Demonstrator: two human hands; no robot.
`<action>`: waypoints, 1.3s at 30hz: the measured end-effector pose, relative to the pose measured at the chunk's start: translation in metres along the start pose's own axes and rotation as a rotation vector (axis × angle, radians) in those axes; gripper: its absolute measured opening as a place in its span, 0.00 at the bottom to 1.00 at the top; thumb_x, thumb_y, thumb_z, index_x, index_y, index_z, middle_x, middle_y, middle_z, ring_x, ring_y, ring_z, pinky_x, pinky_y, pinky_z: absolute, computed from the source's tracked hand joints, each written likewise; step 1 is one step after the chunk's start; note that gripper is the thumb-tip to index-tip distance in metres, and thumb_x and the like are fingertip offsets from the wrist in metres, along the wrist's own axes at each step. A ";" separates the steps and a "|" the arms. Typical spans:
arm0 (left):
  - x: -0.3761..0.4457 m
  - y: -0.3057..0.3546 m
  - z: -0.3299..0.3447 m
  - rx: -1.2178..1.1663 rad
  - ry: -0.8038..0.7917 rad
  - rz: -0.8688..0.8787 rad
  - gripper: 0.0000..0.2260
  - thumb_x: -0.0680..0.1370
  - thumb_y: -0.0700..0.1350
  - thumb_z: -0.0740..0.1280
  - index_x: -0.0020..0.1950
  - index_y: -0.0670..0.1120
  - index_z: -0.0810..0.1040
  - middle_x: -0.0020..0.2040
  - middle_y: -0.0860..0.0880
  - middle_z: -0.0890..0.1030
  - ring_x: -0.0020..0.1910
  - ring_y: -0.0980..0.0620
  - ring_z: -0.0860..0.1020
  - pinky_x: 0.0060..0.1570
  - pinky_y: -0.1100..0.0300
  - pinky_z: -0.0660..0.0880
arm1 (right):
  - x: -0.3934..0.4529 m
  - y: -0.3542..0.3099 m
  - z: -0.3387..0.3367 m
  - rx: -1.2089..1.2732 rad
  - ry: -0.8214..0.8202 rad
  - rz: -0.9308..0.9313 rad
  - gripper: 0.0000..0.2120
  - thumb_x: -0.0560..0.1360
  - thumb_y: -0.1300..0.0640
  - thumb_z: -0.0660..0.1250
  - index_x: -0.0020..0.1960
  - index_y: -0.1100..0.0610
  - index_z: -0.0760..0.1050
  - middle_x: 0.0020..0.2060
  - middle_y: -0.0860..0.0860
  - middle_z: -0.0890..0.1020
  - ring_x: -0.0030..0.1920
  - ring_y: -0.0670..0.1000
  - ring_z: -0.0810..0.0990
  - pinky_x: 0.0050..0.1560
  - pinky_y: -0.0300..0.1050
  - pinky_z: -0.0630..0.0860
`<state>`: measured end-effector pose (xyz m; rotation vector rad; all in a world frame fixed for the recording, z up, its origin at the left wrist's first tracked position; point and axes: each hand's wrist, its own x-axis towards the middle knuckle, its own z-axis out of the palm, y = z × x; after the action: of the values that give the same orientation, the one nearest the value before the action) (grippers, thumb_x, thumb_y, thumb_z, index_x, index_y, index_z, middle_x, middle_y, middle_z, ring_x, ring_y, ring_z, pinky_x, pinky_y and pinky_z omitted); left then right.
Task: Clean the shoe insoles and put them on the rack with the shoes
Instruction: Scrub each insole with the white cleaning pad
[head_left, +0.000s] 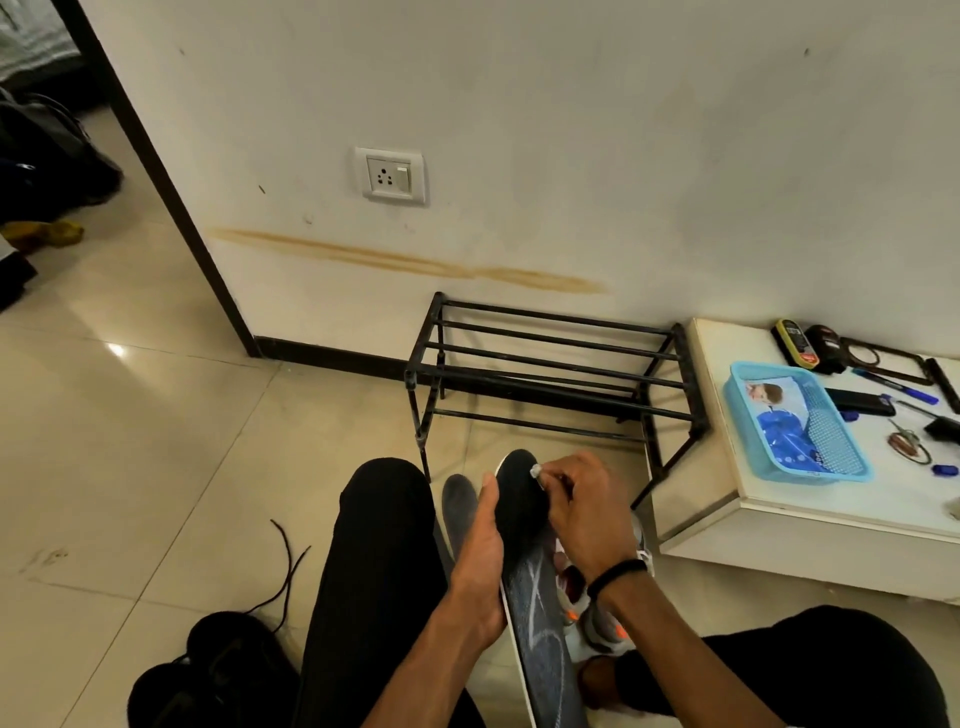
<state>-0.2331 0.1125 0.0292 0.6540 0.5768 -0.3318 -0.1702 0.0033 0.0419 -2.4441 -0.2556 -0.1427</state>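
Note:
A long dark insole (535, 608) with a pale edge stands tilted between my knees. My left hand (480, 561) grips it from the left side, thumb up along its edge. My right hand (582, 501) pinches a small white wad (535, 471) against the insole's toe end. A second dark insole (460, 506) lies behind my left hand. A grey and white shoe with orange marks (597, 618) sits under my right wrist. Black shoes (218, 670) with a loose lace (283, 571) lie at the lower left. The black metal rack (545, 374) stands bare against the wall.
A low white table (810, 509) stands right of the rack, carrying a blue basket (737, 400), pens, a phone and small tools. My legs in black trousers flank the insoles. A doorway opens at the far left, with bags on the tiled floor beyond.

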 end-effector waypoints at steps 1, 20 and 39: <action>0.000 0.002 -0.001 -0.004 0.003 0.005 0.30 0.80 0.68 0.57 0.54 0.46 0.88 0.55 0.36 0.85 0.49 0.40 0.84 0.55 0.45 0.79 | 0.001 -0.004 0.000 -0.009 0.002 -0.010 0.04 0.77 0.59 0.71 0.46 0.52 0.84 0.40 0.44 0.77 0.40 0.40 0.73 0.40 0.28 0.68; -0.005 0.003 -0.002 -0.014 0.085 0.029 0.29 0.82 0.66 0.56 0.56 0.46 0.87 0.57 0.36 0.84 0.56 0.40 0.84 0.63 0.44 0.77 | -0.002 -0.012 0.017 -0.004 0.051 0.055 0.05 0.77 0.61 0.70 0.44 0.53 0.83 0.41 0.47 0.79 0.40 0.42 0.74 0.44 0.34 0.73; -0.002 0.010 -0.013 -0.105 0.005 -0.010 0.30 0.83 0.62 0.55 0.58 0.39 0.86 0.62 0.37 0.82 0.62 0.41 0.82 0.63 0.48 0.76 | -0.065 -0.027 0.017 0.006 -0.042 -0.156 0.07 0.76 0.61 0.72 0.52 0.53 0.84 0.45 0.45 0.79 0.44 0.42 0.77 0.50 0.35 0.78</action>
<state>-0.2349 0.1284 0.0267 0.5514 0.5982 -0.3070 -0.2393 0.0246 0.0347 -2.4223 -0.4646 -0.1578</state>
